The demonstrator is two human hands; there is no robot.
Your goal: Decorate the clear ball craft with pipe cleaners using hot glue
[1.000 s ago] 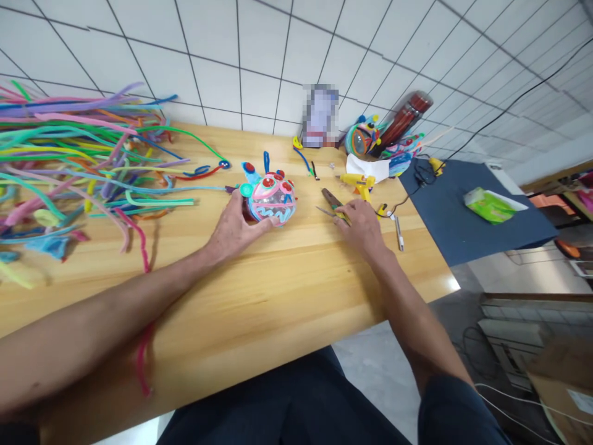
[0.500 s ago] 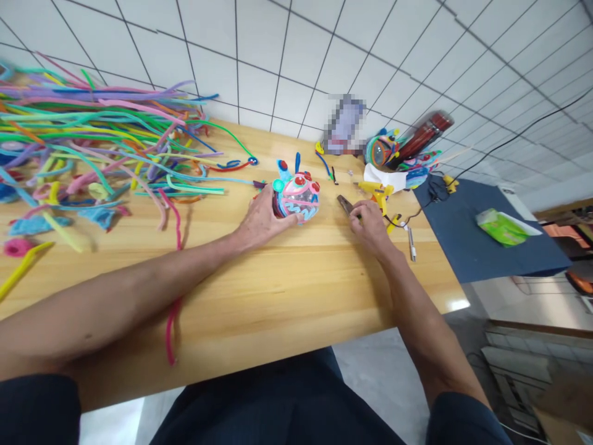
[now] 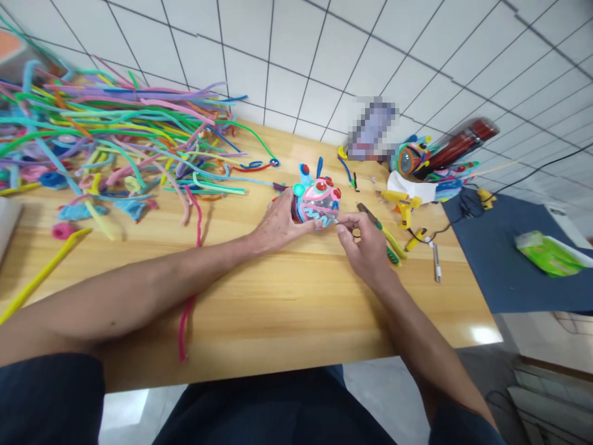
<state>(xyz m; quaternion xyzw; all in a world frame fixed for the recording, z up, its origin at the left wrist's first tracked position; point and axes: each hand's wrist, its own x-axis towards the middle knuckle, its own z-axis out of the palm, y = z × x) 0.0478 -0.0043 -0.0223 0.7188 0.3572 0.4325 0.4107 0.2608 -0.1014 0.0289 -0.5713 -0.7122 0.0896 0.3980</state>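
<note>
My left hand (image 3: 280,224) is closed around the side of a round craft figure (image 3: 319,207) covered in pink, blue and red pipe cleaners, with a clear front and stalks on top. The thumb presses along its lower edge. At the figure's lower right, the fingertips of my right hand (image 3: 365,246) are pinched together against it; whatever is between them is too small to make out. Just beyond that hand lie pliers (image 3: 367,213) with a dark jaw, partly hidden by the fingers, and yellow and green handles beside it.
Many loose pipe cleaners (image 3: 139,133) are heaped on the left. A yellow glue gun (image 3: 403,204), a utility knife (image 3: 437,264), another craft figure (image 3: 410,159) and a red flask (image 3: 467,145) are at the right. A dark blue mat (image 3: 491,259) carries a green packet (image 3: 549,252).
My right hand has left the pliers, which now lie on the table, and has come left to touch the craft figure. My left hand keeps its hold. The view has shifted left.
</note>
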